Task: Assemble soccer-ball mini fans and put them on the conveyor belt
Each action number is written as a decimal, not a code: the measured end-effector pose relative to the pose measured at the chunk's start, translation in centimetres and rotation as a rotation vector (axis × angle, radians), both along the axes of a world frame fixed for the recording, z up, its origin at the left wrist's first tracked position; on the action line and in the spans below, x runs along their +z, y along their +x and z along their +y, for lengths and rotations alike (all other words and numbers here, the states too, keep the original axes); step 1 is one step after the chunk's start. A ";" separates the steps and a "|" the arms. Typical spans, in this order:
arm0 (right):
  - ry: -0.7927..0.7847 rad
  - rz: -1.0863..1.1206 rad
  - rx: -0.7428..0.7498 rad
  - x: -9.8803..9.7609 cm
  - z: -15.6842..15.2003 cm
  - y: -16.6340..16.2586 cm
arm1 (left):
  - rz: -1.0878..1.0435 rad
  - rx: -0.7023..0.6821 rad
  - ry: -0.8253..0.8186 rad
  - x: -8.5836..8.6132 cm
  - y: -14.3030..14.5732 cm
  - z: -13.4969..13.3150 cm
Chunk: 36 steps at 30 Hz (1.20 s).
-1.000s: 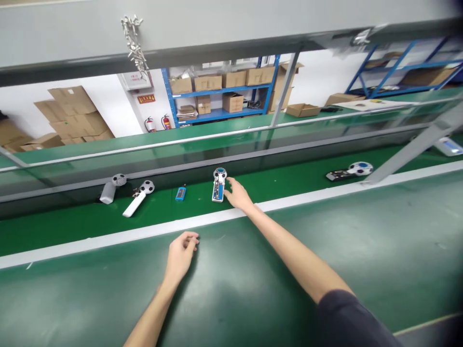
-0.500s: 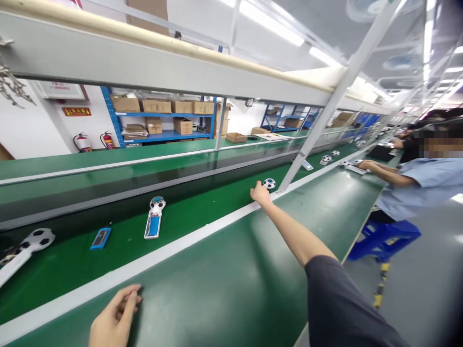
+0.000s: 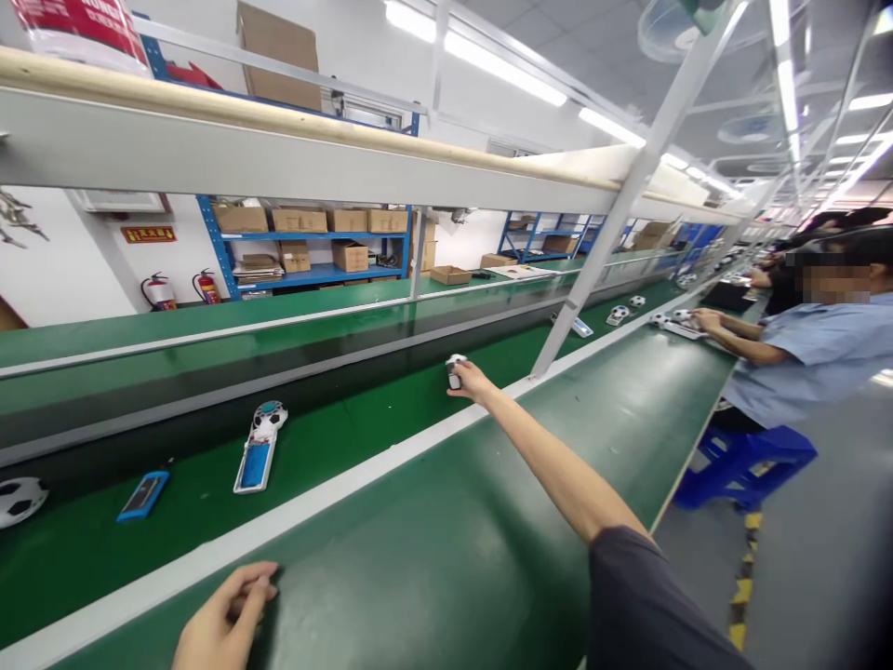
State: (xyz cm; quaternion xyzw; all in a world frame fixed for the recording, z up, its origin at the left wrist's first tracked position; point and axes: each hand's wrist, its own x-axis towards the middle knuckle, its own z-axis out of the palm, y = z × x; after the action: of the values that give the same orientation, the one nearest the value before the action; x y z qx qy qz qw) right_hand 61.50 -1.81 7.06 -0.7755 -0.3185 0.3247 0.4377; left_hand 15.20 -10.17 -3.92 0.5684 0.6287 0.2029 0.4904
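Observation:
Over the green belt (image 3: pixel 335 433), my right hand (image 3: pixel 474 382) is closed on a white piece with a black-patterned football top (image 3: pixel 455 367); my fingers hide part of it. My left hand (image 3: pixel 224 619) hovers at the near edge of the green worktop (image 3: pixel 419 558), fingers curled in and thumb against them, with nothing visible in it. Between the hands, a white football-headed casing (image 3: pixel 260 447) with a blue inside lies on the belt. Left of it is a small blue rectangular part (image 3: pixel 143 495) with a dark face. Another football-shaped head (image 3: pixel 20 501) is cut off by the left edge.
More football-headed pieces (image 3: pixel 618 315) and a blue-and-white part (image 3: pixel 580 327) lie farther along the belt. A slanted grey post (image 3: pixel 593 242) rises beyond my right hand. At right, a co-worker in a light blue shirt (image 3: pixel 823 330) handles a similar piece near a blue stool (image 3: pixel 750 461).
My right hand has picked up the football-topped piece from the belt and moved left with it. The casing and blue part have shifted left. My left hand has barely moved.

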 end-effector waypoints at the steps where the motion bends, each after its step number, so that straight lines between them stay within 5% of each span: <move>1: 0.034 0.053 0.063 -0.2 -1.2 -2.0 | -0.081 -0.010 -0.014 0.8 1.3 -0.2; 7: 0.130 0.333 0.648 -3.2 -11.9 -17.2 | -0.785 0.155 -0.221 5.1 9.3 -3.0; 10: 0.137 0.031 0.886 -3.1 -15.7 -20.8 | -0.912 0.269 -0.202 4.5 9.8 -4.1; 15: 0.322 -0.353 0.818 -1.5 -13.5 -22.0 | -0.887 -0.017 -0.057 3.1 6.9 -6.7; 18: 0.363 -0.302 0.905 -1.0 -11.2 -22.7 | -0.820 -0.211 -0.008 3.9 5.7 -7.6; 21: 0.221 -0.198 0.945 -1.1 -9.8 -23.1 | -0.751 -0.304 -0.020 4.6 5.5 -7.9; 24: 0.152 -0.265 0.954 -1.4 -9.7 -23.0 | -0.725 -0.267 -0.003 4.0 5.7 -7.8; 27: 0.336 -0.534 0.888 -1.6 -11.1 -22.9 | -0.754 -0.147 0.015 3.0 6.1 -7.7; 29: 0.426 -0.625 0.978 -1.8 -12.4 -22.9 | -0.786 -0.084 0.016 2.7 6.2 -7.5; 32: 0.392 -0.633 1.136 -2.3 -13.5 -23.0 | -0.780 -0.054 0.052 2.8 6.3 -7.2; 36: 0.361 -0.603 1.134 -3.1 -13.5 -23.4 | -0.732 -0.039 0.036 3.1 6.1 -7.1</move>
State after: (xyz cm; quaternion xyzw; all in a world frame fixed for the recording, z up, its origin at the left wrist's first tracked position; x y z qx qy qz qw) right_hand 38.14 -15.28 3.93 -0.4593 -0.8349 0.2151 0.2139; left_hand 21.32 -17.32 -0.85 0.4787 0.3967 0.3946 0.6765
